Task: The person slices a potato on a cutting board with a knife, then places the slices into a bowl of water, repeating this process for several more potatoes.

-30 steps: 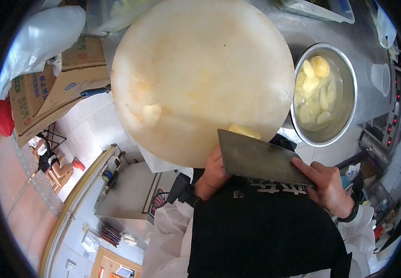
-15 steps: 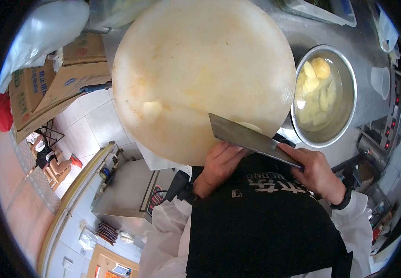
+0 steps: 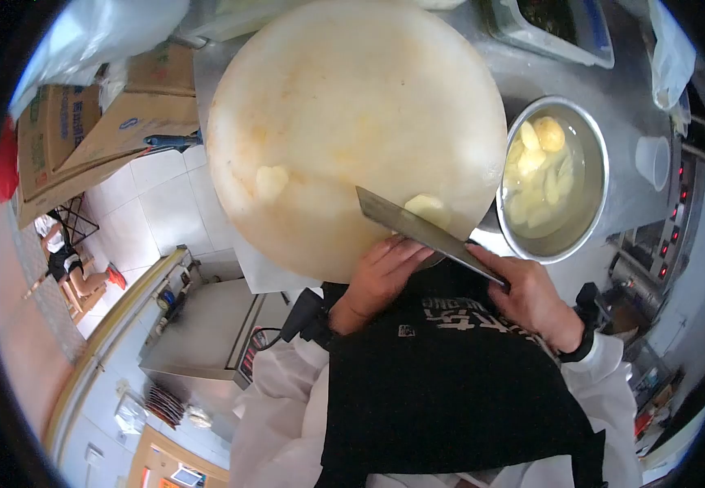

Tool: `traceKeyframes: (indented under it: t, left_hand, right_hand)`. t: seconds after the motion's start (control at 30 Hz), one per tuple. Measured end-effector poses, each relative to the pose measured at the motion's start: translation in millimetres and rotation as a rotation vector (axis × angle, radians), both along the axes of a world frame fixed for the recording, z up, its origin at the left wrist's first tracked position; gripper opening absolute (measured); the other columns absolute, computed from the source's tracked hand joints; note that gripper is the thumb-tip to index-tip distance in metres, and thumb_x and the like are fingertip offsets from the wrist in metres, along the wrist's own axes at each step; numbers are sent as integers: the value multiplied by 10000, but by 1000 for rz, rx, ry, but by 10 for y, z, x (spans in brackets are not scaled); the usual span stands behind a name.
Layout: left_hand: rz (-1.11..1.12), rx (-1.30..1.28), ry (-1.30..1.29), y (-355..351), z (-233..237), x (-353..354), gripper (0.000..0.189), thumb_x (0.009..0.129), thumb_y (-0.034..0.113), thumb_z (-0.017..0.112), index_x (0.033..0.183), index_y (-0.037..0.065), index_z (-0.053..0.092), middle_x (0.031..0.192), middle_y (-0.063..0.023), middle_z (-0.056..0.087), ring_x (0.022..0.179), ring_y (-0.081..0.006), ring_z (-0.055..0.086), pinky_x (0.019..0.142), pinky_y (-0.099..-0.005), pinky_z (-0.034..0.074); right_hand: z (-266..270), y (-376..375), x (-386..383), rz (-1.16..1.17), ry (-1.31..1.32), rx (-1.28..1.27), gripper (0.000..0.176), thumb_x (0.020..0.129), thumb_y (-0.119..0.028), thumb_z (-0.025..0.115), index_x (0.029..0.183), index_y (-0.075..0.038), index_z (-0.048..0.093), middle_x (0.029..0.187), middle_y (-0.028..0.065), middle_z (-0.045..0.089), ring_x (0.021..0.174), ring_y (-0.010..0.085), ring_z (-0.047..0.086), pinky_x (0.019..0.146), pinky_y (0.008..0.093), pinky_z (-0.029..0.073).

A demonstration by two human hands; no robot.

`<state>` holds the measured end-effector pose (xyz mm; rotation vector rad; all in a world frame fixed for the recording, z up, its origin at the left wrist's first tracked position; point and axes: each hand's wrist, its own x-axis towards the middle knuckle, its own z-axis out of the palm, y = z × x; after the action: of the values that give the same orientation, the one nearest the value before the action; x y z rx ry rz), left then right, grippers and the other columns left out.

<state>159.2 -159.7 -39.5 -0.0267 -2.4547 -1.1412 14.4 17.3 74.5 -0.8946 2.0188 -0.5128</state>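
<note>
The round cutting board [image 3: 352,106] is the landmark. Near its right-hand near edge, the right hand [image 3: 527,297] has its fingers closed around a cleaver [image 3: 417,228]; the grip covers the handle. The blade slants inward over the board, and where its cutting edge meets the surface is hard to make out. The left hand [image 3: 381,276] is at the board's near rim, fingers pressed together and stretched towards the blade's near side; whether they pinch anything under the fingertips I cannot tell.

A potato slice [image 3: 428,208] lies on the board just beyond the blade, partly covered by it. A potato piece [image 3: 272,182] rests near the board's left edge. Between cleaver and far rim stretches a broad span of board surface.

Just beside the board's right edge stands a metal bowl [image 3: 588,183]; whether the two touch is unclear. The peeled potatoes [image 3: 541,171] inside blur under water and glare. A plastic cup [image 3: 652,162] stands further right of the board. The black apron [image 3: 442,382] hides part of the board's near edge, and the plastic container [image 3: 568,50] past the board's far right is cut off.
</note>
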Motion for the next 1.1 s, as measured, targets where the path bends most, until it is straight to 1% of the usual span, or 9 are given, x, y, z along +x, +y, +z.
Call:
traceKeyframes:
  t: [0.07, 0.17, 0.27, 0.4, 0.47, 0.6, 0.77, 0.97, 1.1]
  left_hand:
    - [-13, 57, -57, -46, 154, -104, 255, 669, 27, 647, 924, 40, 658, 920, -59, 605, 875, -236, 589, 756, -331, 501]
    - [28, 31, 40, -30, 73, -63, 265, 684, 28, 638, 949, 39, 654, 954, -47, 606, 891, -225, 588, 768, -333, 501]
    - [-43, 135, -74, -26, -43, 108, 276, 705, 29, 626, 979, 47, 648, 1023, -39, 604, 922, -227, 589, 802, -326, 498]
    - [-23, 83, -20, -13, -27, 91, 292, 717, 38, 606, 1006, 59, 641, 1079, -33, 593, 953, -225, 583, 820, -317, 494]
    - [-6, 30, -72, -46, 118, 2, 285, 720, 46, 592, 1001, 60, 639, 1080, -39, 591, 967, -230, 575, 821, -318, 495]
    - [-35, 47, -76, -42, 60, 1, 313, 722, 50, 578, 1031, 60, 629, 1094, -42, 585, 983, -225, 570, 832, -316, 490]
    - [-33, 73, 0, -5, -95, 114, 337, 724, 64, 582, 1059, 61, 620, 1096, -44, 588, 974, -214, 572, 837, -306, 485]
    - [-38, -24, -26, -12, -64, 56, 332, 716, 82, 581, 1044, 53, 622, 1054, -46, 595, 970, -220, 566, 830, -313, 488]
    - [-48, -2, -81, -25, 27, 42, 334, 714, 74, 581, 1045, 57, 622, 1049, -45, 593, 981, -223, 561, 837, -316, 486]
  right_hand:
    - [-34, 30, -8, -18, -13, -27, 627, 676, -18, 624, 1276, -112, 470, 745, 151, 588, 652, 344, 576, 608, 422, 473]
    - [96, 83, -10, 8, 43, -112, 633, 679, -12, 614, 1285, -117, 464, 737, 144, 584, 649, 339, 578, 605, 419, 471]
    - [429, 33, 11, 57, 11, 107, 659, 674, -22, 629, 1298, -142, 455, 698, 132, 550, 640, 322, 579, 593, 421, 472]
    - [227, -68, 72, 97, 87, 124, 667, 673, -24, 634, 1303, -145, 451, 727, 143, 570, 648, 326, 582, 594, 419, 470]
    - [25, -104, 91, 19, 91, -52, 664, 670, -24, 636, 1299, -136, 454, 767, 154, 589, 658, 327, 587, 596, 415, 472]
    - [74, -61, 17, 55, 69, 20, 652, 670, -18, 632, 1290, -124, 461, 789, 167, 599, 674, 335, 590, 606, 410, 474]
    - [421, -134, 106, 86, 102, 99, 610, 679, -15, 614, 1265, -136, 491, 774, 177, 602, 689, 339, 592, 634, 401, 485]
    - [53, -251, 172, 28, 145, 5, 602, 683, -10, 612, 1260, -131, 494, 804, 182, 608, 708, 335, 599, 641, 398, 488]
    - [185, -174, 129, -29, 59, 53, 580, 687, -17, 613, 1247, -127, 507, 827, 189, 612, 723, 342, 603, 645, 398, 488]
